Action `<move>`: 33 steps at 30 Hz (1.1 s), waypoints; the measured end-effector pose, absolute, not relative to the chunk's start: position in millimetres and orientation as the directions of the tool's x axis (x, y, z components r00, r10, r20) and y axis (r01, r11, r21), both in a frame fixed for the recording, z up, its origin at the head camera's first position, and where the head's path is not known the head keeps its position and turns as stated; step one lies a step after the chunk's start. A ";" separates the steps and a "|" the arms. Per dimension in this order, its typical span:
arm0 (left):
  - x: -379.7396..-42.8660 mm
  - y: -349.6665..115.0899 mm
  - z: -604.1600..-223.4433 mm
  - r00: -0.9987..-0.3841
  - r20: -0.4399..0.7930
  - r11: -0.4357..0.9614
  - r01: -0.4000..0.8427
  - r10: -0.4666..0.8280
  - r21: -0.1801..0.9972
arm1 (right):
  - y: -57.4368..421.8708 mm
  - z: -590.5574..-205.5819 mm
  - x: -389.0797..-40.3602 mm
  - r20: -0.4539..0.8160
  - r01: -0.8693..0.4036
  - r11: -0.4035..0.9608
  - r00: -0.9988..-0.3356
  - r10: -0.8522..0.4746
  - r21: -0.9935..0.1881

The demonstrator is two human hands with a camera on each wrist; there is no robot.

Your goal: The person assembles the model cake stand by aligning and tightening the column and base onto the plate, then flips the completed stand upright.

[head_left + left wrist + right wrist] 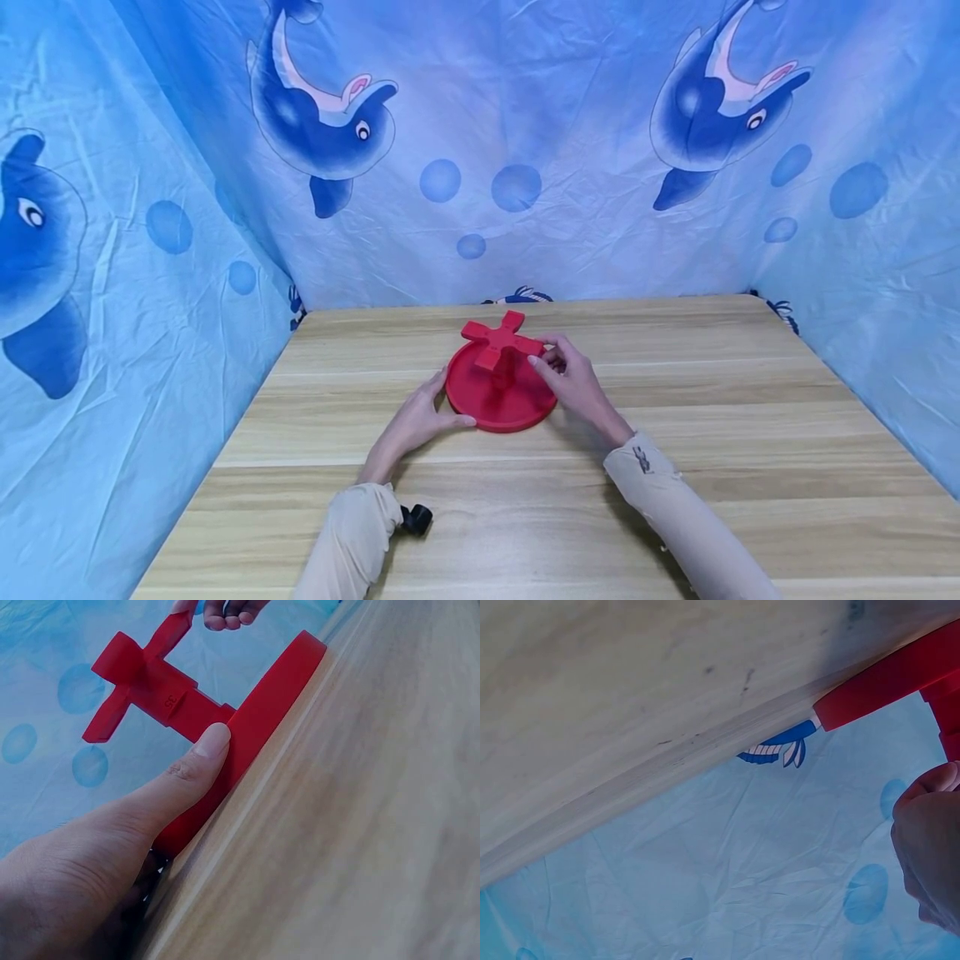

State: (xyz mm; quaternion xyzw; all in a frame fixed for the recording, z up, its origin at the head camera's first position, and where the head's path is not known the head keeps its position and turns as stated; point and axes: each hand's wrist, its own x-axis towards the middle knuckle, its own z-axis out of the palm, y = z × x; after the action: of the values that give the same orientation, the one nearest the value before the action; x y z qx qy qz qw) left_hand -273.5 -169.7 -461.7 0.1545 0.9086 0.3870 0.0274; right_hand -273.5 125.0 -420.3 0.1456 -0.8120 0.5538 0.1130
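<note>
A red round base [517, 412] with a raised rim lies on the wooden table. From its middle rises a red post [172, 701] with small raised marks on its side. On top of the post sits a red four-armed cross [501, 337], its arms spread out flat. My left hand [416, 419] holds the base by its left side, the thumb along the front of the rim. At the cross's right arm, my right hand [573, 382] pinches the end between thumb and fingers. In the right wrist view the hand is partly cut off at the edge.
The light wood table [720, 392] reaches back to a blue curtain [570, 242] printed with dolphins and bubbles, which also hangs at both sides. A small black object [417, 520] sits at my left sleeve's cuff.
</note>
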 end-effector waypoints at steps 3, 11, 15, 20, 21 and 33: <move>-273.5 -169.2 -461.5 -0.950 0.068 0.655 0.259 0.303 0.710 | 125.0 -420.2 -271.6 0.341 -0.357 0.348 -0.934 -0.108 -0.867; -273.3 -169.0 -461.2 -0.948 0.078 0.651 0.271 0.309 0.709 | 124.9 -419.6 -268.6 0.337 -0.352 0.350 -0.936 -0.104 -0.868; -273.1 -168.5 -461.1 -0.947 0.082 0.648 0.274 0.311 0.711 | 123.9 -419.9 -268.2 0.369 -0.382 0.350 -0.923 -0.106 -0.856; -273.4 -168.6 -462.4 -0.946 0.085 0.644 0.278 0.314 0.713 | 122.0 -420.4 -267.6 0.386 -0.395 0.342 -0.917 -0.098 -0.853; -273.5 -168.7 -462.7 -0.945 0.086 0.642 0.279 0.315 0.714 | 121.6 -420.6 -267.6 0.387 -0.396 0.343 -0.917 -0.097 -0.852; -273.5 -168.1 -461.4 -0.951 0.077 0.641 0.260 0.299 0.722 | 118.8 -419.2 -266.4 0.416 -0.419 0.323 -0.906 -0.083 -0.849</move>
State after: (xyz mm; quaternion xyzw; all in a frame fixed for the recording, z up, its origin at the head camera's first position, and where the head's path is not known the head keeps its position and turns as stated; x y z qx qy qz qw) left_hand -273.5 -168.1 -461.4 0.1542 0.9055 0.3945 0.0248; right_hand -266.4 118.8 -419.2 0.1569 -0.7994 0.5602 0.1500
